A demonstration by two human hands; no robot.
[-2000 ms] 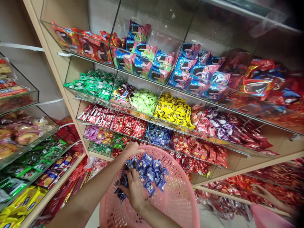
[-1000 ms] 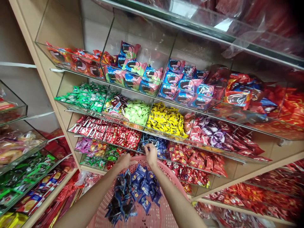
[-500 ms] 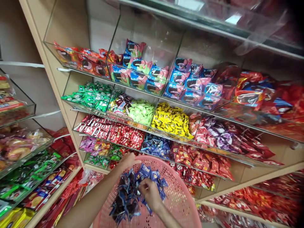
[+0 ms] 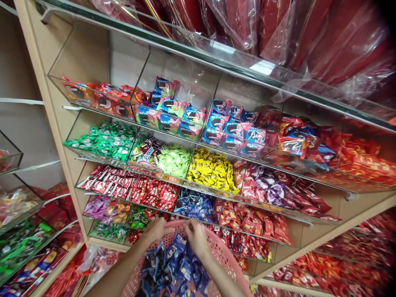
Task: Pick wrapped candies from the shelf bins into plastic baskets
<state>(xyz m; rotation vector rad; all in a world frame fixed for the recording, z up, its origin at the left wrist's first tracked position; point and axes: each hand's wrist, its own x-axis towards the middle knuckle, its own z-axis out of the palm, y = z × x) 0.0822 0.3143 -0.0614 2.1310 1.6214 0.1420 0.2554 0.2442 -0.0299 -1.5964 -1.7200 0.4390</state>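
A pink perforated plastic basket (image 4: 227,251) stands in front of the shelves, holding a heap of blue and dark wrapped sweets (image 4: 182,264). My left hand (image 4: 156,229) is closed on its far left rim. Over the far edge of the basket is my right hand (image 4: 197,238), its fingers curled together; what they hold, if anything, is hidden. Just beyond my right hand lies a shelf compartment of dark blue wrapped sweets (image 4: 196,206).
Clear-fronted shelves hold green sweets (image 4: 107,140), yellow sweets (image 4: 212,169), red packets (image 4: 154,192) and blue-pink packets (image 4: 221,121). Red bags in plastic (image 4: 287,33) fill the top shelf. A wooden upright (image 4: 46,99) divides this unit from another at left.
My right hand has moved from among the sweets to the basket's far rim. The blue sweets now spread wider in the basket. The view has shifted, showing more of the top shelf.
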